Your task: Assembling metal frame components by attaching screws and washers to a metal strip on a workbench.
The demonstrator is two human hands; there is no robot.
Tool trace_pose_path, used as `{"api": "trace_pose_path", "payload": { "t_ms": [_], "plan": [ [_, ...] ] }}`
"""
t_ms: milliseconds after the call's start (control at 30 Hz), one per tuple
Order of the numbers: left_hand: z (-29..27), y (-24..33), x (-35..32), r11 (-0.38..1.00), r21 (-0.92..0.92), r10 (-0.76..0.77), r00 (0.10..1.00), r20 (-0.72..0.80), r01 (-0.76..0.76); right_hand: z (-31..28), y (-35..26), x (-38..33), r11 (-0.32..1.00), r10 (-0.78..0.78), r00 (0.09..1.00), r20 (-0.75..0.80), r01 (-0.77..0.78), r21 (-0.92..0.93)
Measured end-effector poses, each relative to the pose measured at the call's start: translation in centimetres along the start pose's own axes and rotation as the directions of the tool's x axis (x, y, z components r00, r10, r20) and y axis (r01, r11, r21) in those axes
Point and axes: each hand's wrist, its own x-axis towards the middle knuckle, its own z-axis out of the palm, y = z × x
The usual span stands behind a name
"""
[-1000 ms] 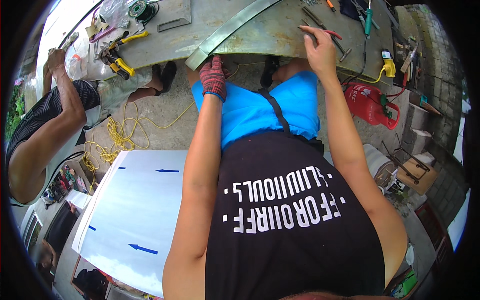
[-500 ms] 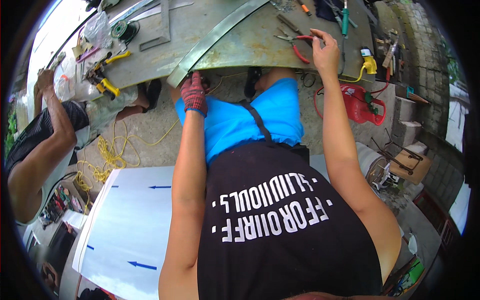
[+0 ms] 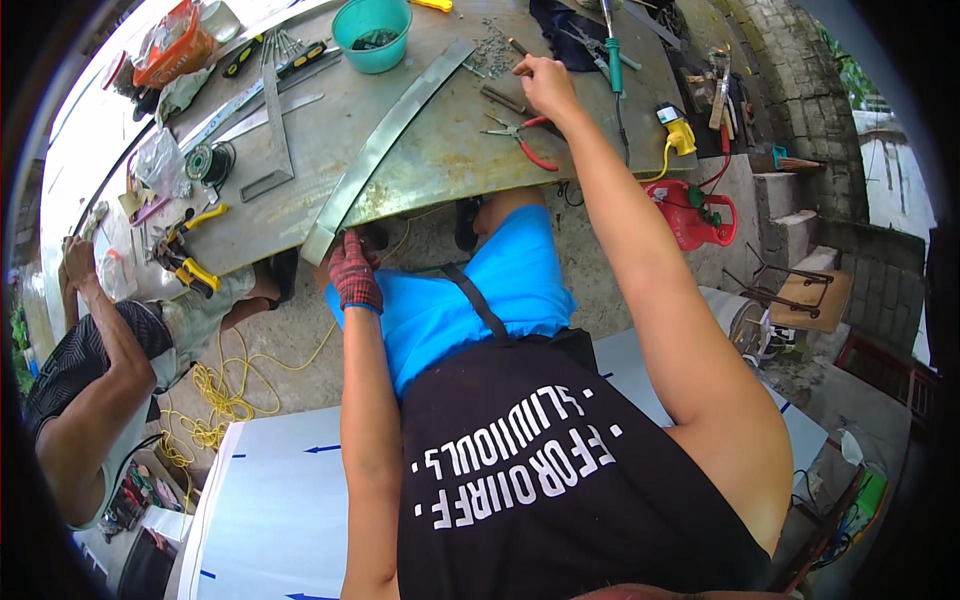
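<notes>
My left hand (image 3: 354,272), in a red and black work glove, is closed at the near end of a long, bent-edged metal strip (image 3: 385,145). The strip lies slantwise across the metal-topped table and juts past its front edge. Farther off, my bare right hand (image 3: 548,86) has its fingers curled round a slim pen-like tool (image 3: 516,45); only its dark end shows beyond them. Red-handled pliers (image 3: 528,140) lie open just below that hand. Dark metal bars (image 3: 503,99) rest beside the pliers.
Scattered rivets (image 3: 490,50) and a green bowl (image 3: 372,40) stand toward the back. A green-handled soldering iron (image 3: 614,65) and yellow connector (image 3: 677,130) lie right. Left are a steel square (image 3: 272,150), yellow-handled snips (image 3: 190,250) and a co-worker's arm (image 3: 112,325). A red gas cylinder (image 3: 690,215) stands below.
My right hand has reached farther across the table, from beside the pliers to the pen-like tool, and its fingers have curled. The view has shifted, showing more tabletop. My left hand stays at the strip.
</notes>
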Motion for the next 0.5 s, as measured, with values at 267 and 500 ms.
{"api": "trace_pose_path", "payload": {
  "t_ms": [267, 500],
  "plan": [
    [-0.2, -0.1, 0.0, 0.999, 0.007, -0.043, 0.999, -0.016, 0.043, 1.9, -1.4, 1.7, 0.998, 0.060, 0.995, 0.075, -0.059, -0.017],
    [-0.1, 0.0, 0.0, 0.999, 0.014, -0.042, 0.999, -0.002, 0.042, 2.5, -0.1, 3.4, 0.987, 0.157, 0.973, 0.166, -0.147, -0.071]
  ]
}}
